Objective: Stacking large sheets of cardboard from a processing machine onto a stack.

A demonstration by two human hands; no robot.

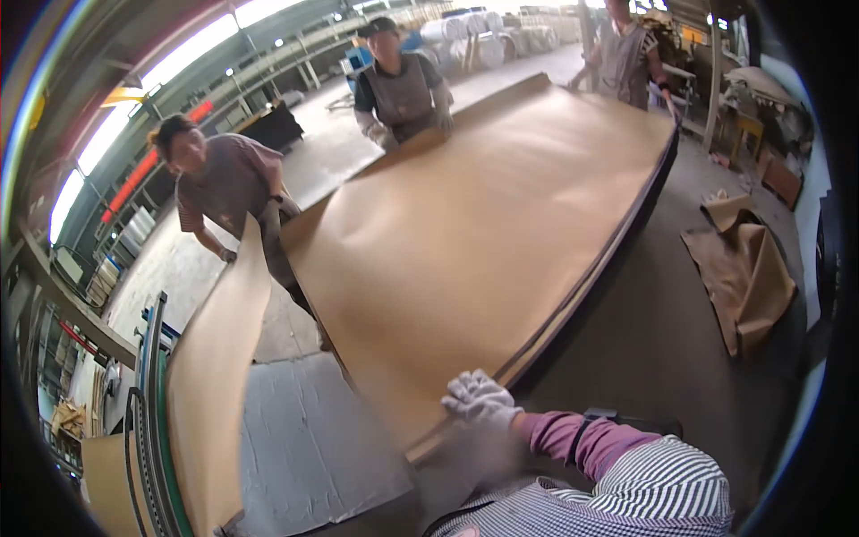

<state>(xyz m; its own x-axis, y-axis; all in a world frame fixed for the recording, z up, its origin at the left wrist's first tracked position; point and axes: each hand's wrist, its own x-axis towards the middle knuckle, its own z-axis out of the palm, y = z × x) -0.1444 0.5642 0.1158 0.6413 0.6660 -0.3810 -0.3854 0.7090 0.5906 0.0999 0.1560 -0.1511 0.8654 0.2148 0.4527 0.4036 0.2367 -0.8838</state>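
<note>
A large stack of glossy brown sheets (474, 215) lies across the middle, its dark layered edge running along the right side. At its near corner, my right hand (483, 398), in a whitish glove below a purple sleeve, has its fingers bent over the edge of the brown sheet. Just below it is a blurred pale shape, probably my left hand (483, 452); its fingers are smeared by motion. To the left, a long narrow brown strip (219, 376) hangs from a co-worker's hand (228, 256) down toward a green-edged machine rail.
Co-workers stand at the far left (233, 179), the far middle (398, 98) and the far right (622, 63), beside the stack. A grey sheet-covered surface (313, 438) lies between strip and stack. A crumpled brown piece (747, 277) rests at right. The rail (157, 421) borders the left.
</note>
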